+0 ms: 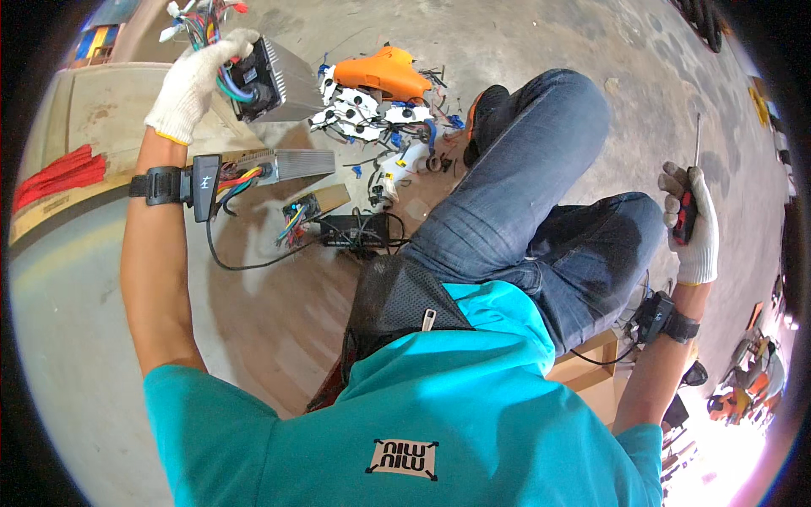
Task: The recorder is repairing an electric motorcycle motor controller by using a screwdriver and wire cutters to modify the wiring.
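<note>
My left hand (187, 95), in a white knit glove, is at the upper left, closed on the wired end of a finned metal controller box (291, 78). A bundle of coloured wires (203, 24) with white connectors sticks up beyond the fingers. The box's underside is hidden, so I cannot tell if it rests on anything. Away to the right, my gloved right hand (703, 232) is wrapped round the red and black handle of a screwdriver (686, 215). Its thin shaft points away from me, touching nothing.
Near my left forearm lie a second finned box (304, 165), a smaller wired box (328, 200) and a black box (355, 228). Beyond are an orange plastic part (384, 74) and white parts (355, 117). Red cloth (63, 173) lies far left; a cardboard box (587, 363) stands beside my right leg.
</note>
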